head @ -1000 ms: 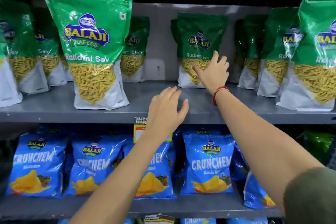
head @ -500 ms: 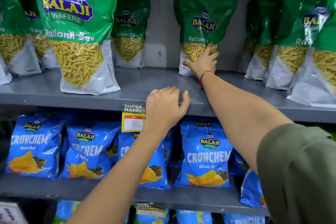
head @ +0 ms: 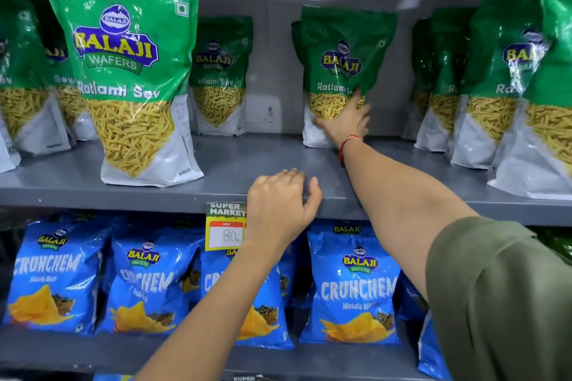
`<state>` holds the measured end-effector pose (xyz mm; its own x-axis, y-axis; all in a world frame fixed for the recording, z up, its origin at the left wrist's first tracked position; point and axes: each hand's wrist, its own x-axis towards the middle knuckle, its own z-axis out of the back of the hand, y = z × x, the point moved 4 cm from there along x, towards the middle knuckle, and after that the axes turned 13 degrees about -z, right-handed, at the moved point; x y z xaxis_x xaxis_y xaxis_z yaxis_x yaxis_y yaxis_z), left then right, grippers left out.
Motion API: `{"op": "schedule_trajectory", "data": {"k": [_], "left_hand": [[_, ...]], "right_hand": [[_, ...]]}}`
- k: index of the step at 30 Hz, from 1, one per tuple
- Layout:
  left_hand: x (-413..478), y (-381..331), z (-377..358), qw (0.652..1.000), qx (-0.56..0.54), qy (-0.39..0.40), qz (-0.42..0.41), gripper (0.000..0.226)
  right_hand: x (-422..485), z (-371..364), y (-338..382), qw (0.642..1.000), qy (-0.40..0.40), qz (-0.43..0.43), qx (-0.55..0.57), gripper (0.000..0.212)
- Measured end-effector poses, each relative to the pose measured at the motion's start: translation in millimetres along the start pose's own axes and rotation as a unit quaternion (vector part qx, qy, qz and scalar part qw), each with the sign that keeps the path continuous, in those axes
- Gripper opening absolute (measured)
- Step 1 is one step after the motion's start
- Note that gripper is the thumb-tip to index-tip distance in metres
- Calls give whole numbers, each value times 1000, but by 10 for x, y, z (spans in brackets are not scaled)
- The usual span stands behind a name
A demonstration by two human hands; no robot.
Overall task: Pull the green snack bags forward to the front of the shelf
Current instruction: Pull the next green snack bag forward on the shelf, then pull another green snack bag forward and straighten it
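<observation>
Now pressed against rear green bag [head: 343,71]: right hand [head: 343,124], fingers spread, grip unconfirmed. Left hand [head: 278,204] curled over shelf [head: 216,164] front edge. Pull pending.

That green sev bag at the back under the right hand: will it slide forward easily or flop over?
The green bag stands upright on a flat base, so it probably slides on the smooth shelf. It is tall and glossy, so it may tip or slip from the right hand.

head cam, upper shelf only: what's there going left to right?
Green bags at the left edge → big front green bag → small rear bag → bag under the right hand → right hand → green bags at right.
</observation>
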<state>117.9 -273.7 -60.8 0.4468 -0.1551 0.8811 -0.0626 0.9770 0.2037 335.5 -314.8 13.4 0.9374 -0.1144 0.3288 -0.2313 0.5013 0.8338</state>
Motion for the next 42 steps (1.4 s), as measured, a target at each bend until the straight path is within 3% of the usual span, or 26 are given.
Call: {"op": "schedule_trajectory", "data": {"k": [23, 42], "left_hand": [[-8, -30, 99, 1000, 1, 11, -5, 44], [5, -23, 112, 1000, 14, -2, -27, 40]], "right_hand": [[-1014, 845, -155, 996, -42, 84, -3, 114], [-1618, 1519, -380, 987, 3, 136, 90, 116]]}}
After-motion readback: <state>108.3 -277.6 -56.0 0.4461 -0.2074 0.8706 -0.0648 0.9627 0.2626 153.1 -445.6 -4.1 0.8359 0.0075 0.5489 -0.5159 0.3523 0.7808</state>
